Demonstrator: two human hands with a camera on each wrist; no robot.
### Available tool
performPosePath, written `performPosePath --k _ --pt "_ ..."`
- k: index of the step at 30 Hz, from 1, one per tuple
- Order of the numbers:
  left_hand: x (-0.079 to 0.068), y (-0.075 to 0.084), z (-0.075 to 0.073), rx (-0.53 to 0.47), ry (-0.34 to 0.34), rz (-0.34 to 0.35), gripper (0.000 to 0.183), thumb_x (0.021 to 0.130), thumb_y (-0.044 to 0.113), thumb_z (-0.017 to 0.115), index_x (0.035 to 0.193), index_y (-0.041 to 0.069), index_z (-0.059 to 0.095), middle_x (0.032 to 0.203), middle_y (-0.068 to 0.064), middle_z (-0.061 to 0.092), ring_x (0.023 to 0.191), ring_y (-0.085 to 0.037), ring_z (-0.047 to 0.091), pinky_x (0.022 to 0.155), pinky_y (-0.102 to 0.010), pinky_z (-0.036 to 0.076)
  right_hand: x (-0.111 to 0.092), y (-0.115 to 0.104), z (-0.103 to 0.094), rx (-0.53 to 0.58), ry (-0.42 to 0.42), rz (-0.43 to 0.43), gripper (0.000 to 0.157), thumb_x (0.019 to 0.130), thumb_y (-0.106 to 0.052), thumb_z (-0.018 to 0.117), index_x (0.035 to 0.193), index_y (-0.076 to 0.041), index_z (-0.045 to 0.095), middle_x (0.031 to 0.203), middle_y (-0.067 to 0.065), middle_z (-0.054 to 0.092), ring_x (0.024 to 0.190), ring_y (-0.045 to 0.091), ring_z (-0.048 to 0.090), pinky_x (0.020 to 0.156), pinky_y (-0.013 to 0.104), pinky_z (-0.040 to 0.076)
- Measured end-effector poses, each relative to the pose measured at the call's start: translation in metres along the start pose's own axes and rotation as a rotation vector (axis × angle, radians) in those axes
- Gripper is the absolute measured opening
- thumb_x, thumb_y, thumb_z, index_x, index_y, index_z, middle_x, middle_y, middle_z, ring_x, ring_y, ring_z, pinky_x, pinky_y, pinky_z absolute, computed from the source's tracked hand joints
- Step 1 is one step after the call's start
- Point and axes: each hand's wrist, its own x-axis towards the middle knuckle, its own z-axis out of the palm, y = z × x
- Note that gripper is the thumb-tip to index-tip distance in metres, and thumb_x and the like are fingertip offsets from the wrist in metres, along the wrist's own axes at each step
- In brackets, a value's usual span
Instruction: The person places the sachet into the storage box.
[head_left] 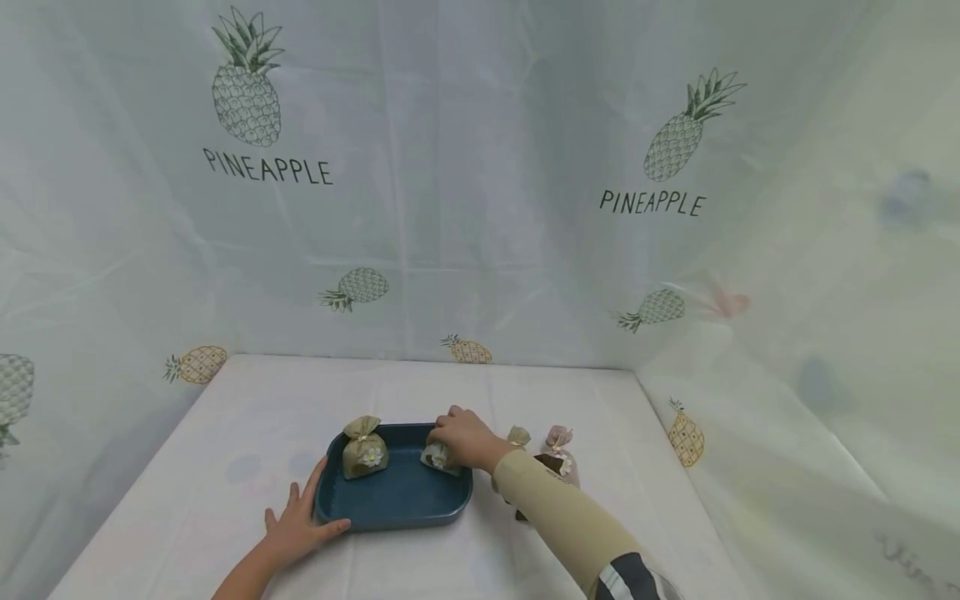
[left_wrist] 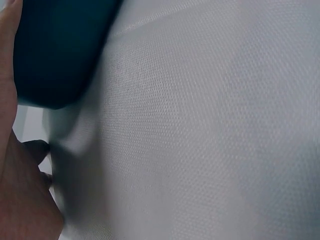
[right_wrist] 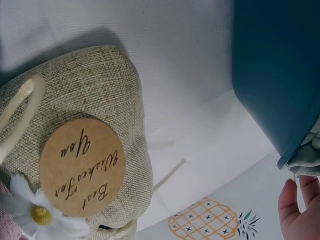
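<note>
Blue, rectangular and round-cornered, a shallow tray (head_left: 393, 500) is sitting on a table (head_left: 187, 500) covered in white cloth. The left hand (head_left: 295, 523) is spreading wide with fingers extended, grasping nothing; its index finger is lying against the tray's left side, and its thumb is pointing toward the near left corner. The right hand (head_left: 467, 442) is curling its fingers over the top of a small grey-green cloth bag with a white flower (head_left: 437, 460), gripping it within the tray's right end; whether the bag's base is resting on the tray floor, I cannot tell. Another bag, khaki cloth with a tied neck and a white flower (head_left: 365, 454), is standing upright at the tray's left end. Beyond the khaki sleeve (head_left: 555, 504), an olive burlap bag (right_wrist: 100, 95) and a pink cloth bag (head_left: 572, 473) are waiting right of the tray, partly hidden in the head view. Up close, the olive one is displaying a round brown label (right_wrist: 82, 167) reading "Best Wishes For You".
</note>
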Motion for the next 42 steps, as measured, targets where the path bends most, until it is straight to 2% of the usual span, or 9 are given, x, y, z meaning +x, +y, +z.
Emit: performPosePath --k 7,11,18,21,26,35,42 --pt "0.002 0.000 0.000 0.012 -0.002 0.000 0.116 0.083 0.057 0.070 0.156 0.018 -0.011 0.152 -0.039 0.004 0.133 -0.065 -0.004 0.089 -0.085 -0.007 -0.005 0.001 -0.005 -0.046 0.017 -0.026 0.039 0.080 -0.027 0.083 0.116 -0.034 0.071 0.114 -0.010 0.062 0.099 0.010 0.050 0.083 0.028 0.043" --pt "0.002 -0.001 -0.002 0.014 -0.005 -0.005 0.116 0.083 0.057 0.070 0.156 0.017 -0.012 0.151 -0.040 0.003 0.133 -0.065 -0.004 0.089 -0.084 -0.007 -0.013 0.002 -0.016 -0.015 0.057 -0.057 0.032 0.085 -0.019 0.078 0.115 -0.029 0.072 0.118 -0.006 0.061 0.106 0.012 0.055 0.087 0.029 0.045" --pt "0.003 -0.002 -0.001 0.015 -0.010 -0.009 0.116 0.083 0.058 0.069 0.156 0.016 -0.011 0.151 -0.039 0.004 0.133 -0.066 -0.004 0.089 -0.085 -0.007 -0.029 0.010 -0.026 0.065 0.064 -0.072 0.035 0.082 -0.016 0.081 0.115 -0.023 0.071 0.124 -0.002 0.059 0.113 0.014 0.055 0.096 0.029 0.044" --pt "0.003 -0.003 0.002 0.013 -0.012 -0.008 0.116 0.083 0.058 0.069 0.156 0.016 -0.010 0.151 -0.039 0.005 0.133 -0.066 -0.004 0.089 -0.085 -0.006 -0.040 0.017 -0.026 0.085 0.066 -0.078 0.038 0.080 -0.018 0.083 0.116 -0.022 0.070 0.124 -0.001 0.058 0.114 0.014 0.055 0.097 0.029 0.044" --pt "0.001 -0.002 0.002 0.010 -0.013 -0.007 0.116 0.083 0.057 0.069 0.156 0.017 -0.012 0.151 -0.039 0.004 0.133 -0.066 -0.005 0.089 -0.084 -0.007 -0.061 0.028 -0.027 0.123 0.051 -0.038 0.040 0.078 -0.019 0.084 0.116 -0.021 0.070 0.124 -0.001 0.059 0.115 0.015 0.055 0.098 0.031 0.044" --pt "0.000 0.004 0.000 0.006 -0.018 -0.014 0.116 0.083 0.057 0.070 0.156 0.016 -0.011 0.151 -0.039 0.003 0.133 -0.065 -0.007 0.090 -0.084 -0.009 -0.097 0.041 -0.022 0.146 0.039 0.000 0.037 0.079 -0.004 0.079 0.113 -0.018 0.074 0.117 -0.001 0.062 0.109 0.017 0.058 0.094 0.033 0.047" --pt "0.001 0.002 -0.002 0.011 -0.019 -0.015 0.118 0.083 0.058 0.069 0.155 0.017 -0.014 0.150 -0.041 0.001 0.133 -0.066 -0.007 0.090 -0.083 -0.009 -0.129 0.044 -0.022 0.213 0.088 -0.009 0.036 0.074 -0.014 0.087 0.107 -0.013 0.074 0.108 -0.001 0.063 0.102 0.015 0.058 0.089 0.030 0.049"
